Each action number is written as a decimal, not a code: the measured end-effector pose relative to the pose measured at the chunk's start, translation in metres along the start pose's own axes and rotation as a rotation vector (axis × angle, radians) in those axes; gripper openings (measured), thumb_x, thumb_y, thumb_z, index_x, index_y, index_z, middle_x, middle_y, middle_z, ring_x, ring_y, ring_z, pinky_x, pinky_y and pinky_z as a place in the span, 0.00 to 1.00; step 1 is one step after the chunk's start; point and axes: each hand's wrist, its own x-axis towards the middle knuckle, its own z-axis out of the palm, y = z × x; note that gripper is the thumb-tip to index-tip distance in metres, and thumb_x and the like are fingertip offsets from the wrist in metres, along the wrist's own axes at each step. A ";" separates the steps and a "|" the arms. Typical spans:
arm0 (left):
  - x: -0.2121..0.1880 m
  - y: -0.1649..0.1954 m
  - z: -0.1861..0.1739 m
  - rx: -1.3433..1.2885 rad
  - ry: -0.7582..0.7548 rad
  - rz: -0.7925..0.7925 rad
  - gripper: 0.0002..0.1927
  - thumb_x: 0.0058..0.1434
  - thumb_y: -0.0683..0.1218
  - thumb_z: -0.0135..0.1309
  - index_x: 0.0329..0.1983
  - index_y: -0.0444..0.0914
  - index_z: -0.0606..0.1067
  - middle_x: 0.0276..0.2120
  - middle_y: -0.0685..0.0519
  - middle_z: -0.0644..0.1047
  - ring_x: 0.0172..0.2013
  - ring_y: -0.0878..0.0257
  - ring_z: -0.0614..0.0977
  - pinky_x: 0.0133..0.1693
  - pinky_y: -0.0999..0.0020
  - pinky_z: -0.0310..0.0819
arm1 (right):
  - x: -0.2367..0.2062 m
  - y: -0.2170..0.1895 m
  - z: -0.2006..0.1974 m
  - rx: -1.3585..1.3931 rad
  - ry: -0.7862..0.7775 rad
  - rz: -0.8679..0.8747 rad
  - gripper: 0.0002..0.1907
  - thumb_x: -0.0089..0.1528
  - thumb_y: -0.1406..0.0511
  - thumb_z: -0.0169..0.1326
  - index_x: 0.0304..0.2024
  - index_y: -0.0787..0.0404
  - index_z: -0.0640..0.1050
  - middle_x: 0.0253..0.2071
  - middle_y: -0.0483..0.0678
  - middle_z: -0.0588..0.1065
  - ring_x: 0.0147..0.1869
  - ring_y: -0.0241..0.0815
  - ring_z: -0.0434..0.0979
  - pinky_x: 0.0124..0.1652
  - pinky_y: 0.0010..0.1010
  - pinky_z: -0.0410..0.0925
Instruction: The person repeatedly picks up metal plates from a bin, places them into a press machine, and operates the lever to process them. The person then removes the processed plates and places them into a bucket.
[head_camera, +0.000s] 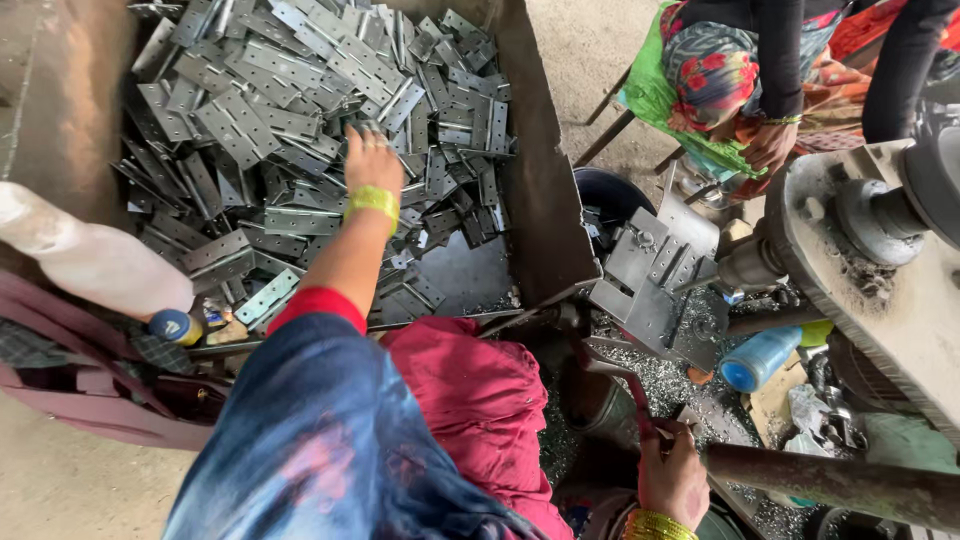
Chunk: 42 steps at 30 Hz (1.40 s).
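Head view: left hand (368, 158) reaches into bin (545, 190), fingers closing on hinges (270, 130) heaped for picking. Right hand (672, 478) clenched on press lever (620, 385), ready to stroke.

L hand (368, 160) fingertips buried in hinge plates (290, 120); co-worker (760, 70) cut off by top edge.

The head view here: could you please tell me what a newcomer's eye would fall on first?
First comes the big metal bin at upper left, heaped with grey metal hinges, where the left hand reaches down onto the pile. At lower right the right hand grips a lever by a machine strewn with metal shavings. Another person sits at upper right.
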 end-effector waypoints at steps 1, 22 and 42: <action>0.009 -0.004 0.001 -0.030 -0.099 0.051 0.20 0.68 0.48 0.39 0.56 0.41 0.78 0.61 0.48 0.75 0.64 0.55 0.72 0.68 0.45 0.43 | -0.003 -0.003 -0.002 -0.007 -0.001 0.018 0.23 0.64 0.48 0.50 0.58 0.45 0.78 0.44 0.57 0.83 0.46 0.61 0.84 0.47 0.50 0.73; -0.177 0.112 -0.073 -1.756 -0.933 0.396 0.15 0.55 0.51 0.65 0.43 0.39 0.85 0.34 0.55 0.85 0.33 0.71 0.80 0.40 0.70 0.74 | -0.020 -0.097 0.092 1.153 -0.298 -0.505 0.17 0.67 0.73 0.57 0.58 0.72 0.75 0.47 0.53 0.78 0.48 0.35 0.78 0.47 0.31 0.71; -0.187 0.338 -0.166 -0.716 -0.074 0.676 0.14 0.71 0.44 0.46 0.44 0.36 0.83 0.60 0.43 0.77 0.61 0.54 0.74 0.61 0.53 0.65 | -0.019 -0.011 0.003 -0.197 -0.079 -0.155 0.18 0.68 0.60 0.43 0.58 0.56 0.72 0.40 0.59 0.81 0.43 0.62 0.82 0.43 0.53 0.72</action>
